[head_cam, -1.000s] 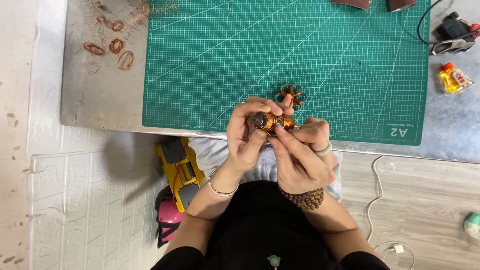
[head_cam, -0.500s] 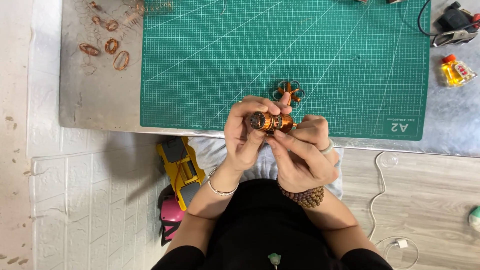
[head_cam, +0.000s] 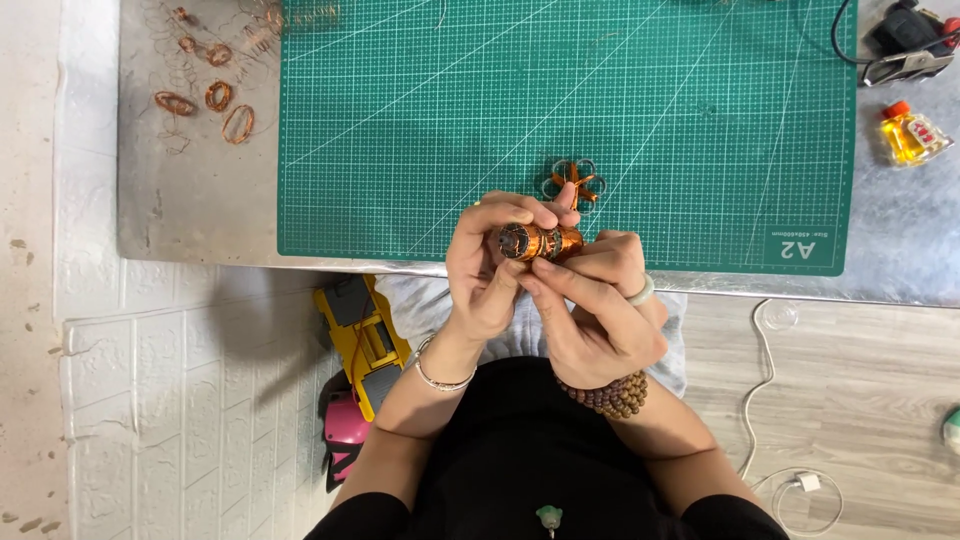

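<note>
At the frame's centre, the left hand (head_cam: 488, 272) and right hand (head_cam: 598, 310) pinch a copper-wound motor armature (head_cam: 540, 241), apparently mid-inspection; turning it calls for steady fingertips.

Off to my right, a small yellow bottle (head_cam: 908, 134) with an orange cap is lying on the grey surface (head_cam: 190, 200), just beside the green cutting mat (head_cam: 420, 120); it is carrying a little red label. White printed markings are showing in the mat's near right corner. No screens are showing.
</note>
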